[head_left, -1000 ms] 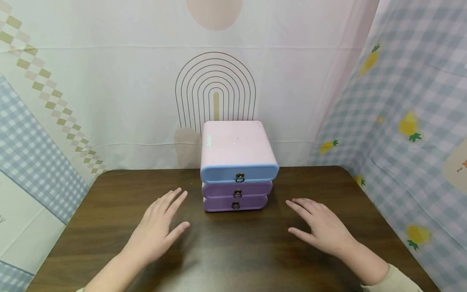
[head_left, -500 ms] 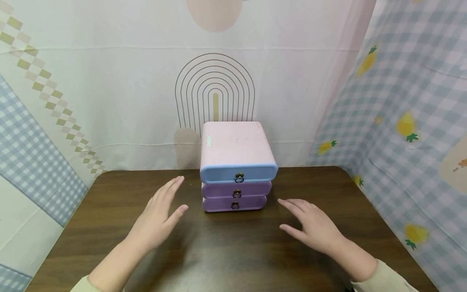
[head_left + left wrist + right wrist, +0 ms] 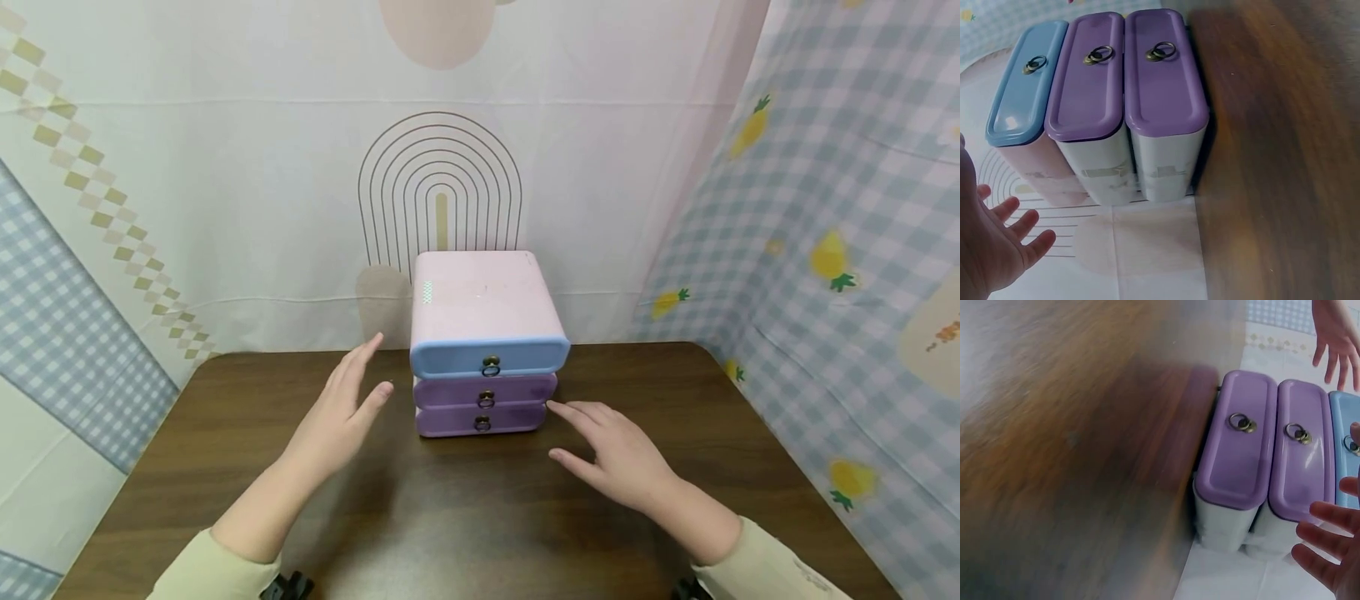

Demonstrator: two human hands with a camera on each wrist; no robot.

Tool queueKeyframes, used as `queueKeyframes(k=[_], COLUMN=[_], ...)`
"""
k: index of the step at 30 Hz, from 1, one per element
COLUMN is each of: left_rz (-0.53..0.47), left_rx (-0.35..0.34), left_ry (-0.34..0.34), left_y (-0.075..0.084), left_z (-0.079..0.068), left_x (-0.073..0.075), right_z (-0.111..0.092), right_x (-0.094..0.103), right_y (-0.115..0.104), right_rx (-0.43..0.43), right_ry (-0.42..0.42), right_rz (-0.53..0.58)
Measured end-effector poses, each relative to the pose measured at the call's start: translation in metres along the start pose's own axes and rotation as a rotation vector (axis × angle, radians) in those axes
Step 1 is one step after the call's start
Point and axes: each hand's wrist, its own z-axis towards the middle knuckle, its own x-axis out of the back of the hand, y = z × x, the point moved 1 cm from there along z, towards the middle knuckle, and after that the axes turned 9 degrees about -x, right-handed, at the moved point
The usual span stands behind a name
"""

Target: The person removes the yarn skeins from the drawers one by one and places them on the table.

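Note:
A small three-tier drawer box [image 3: 483,292] stands at the back middle of the table, its pink top facing up. The top drawer [image 3: 450,358] has a blue front; the two below, a middle drawer [image 3: 450,392] and a bottom drawer [image 3: 446,421], are purple. Each front carries a brass ring pull [image 3: 1099,55]. My left hand [image 3: 337,417] is raised to the left of the box, fingers spread and holding nothing. On the other side my right hand [image 3: 618,454] has its fingertips close to the purple drawers' right end, also holding nothing. All three drawers are closed.
The brown wooden table [image 3: 480,517] reaches back to a white patterned cloth [image 3: 262,208]. A blue checked cloth [image 3: 847,292] with pineapple prints hangs along the right side.
Both hands have moved nearer to the drawer box: the left forward and up, the right leftward toward the purple drawers. The box stays in place.

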Motion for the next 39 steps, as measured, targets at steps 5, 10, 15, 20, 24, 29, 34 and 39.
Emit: queueKeyframes(k=[5,10,15,20,24,29,34,39], left_rz=[-0.080,-0.142,-0.214,-0.242,-0.246,-0.253,-0.267,-0.261], left_rx=[0.002,0.024,0.027,0.002,0.003,0.011,0.004,-0.008], left_ry=[0.024,0.032,0.038,0.070,0.070,0.052,0.060,0.066], left_y=[-0.002,-0.006,-0.009,-0.009,-0.010,-0.012,-0.013,-0.015], left_z=[0.013,0.022,0.031,0.040,0.047,0.052,0.058,0.063], left_x=[-0.002,-0.007,-0.011,-0.014,-0.015,-0.018,-0.019,-0.022], right_z=[0.008,0.015,0.022,0.029,0.035,0.039,0.043,0.046], right_x=[-0.001,-0.004,-0.007,-0.008,-0.010,-0.014,-0.015,-0.017], right_y=[-0.008,-0.016,-0.024,-0.030,-0.033,-0.037,-0.041,-0.043], right_rx=[0.013,-0.010,-0.039,-0.063,-0.077,-0.104,-0.132,-0.133], right_ry=[0.012,0.027,0.045,0.047,0.050,0.054,0.044,0.053], right_rz=[0.044,0.064,0.081,0.118,0.144,0.164,0.194,0.258])
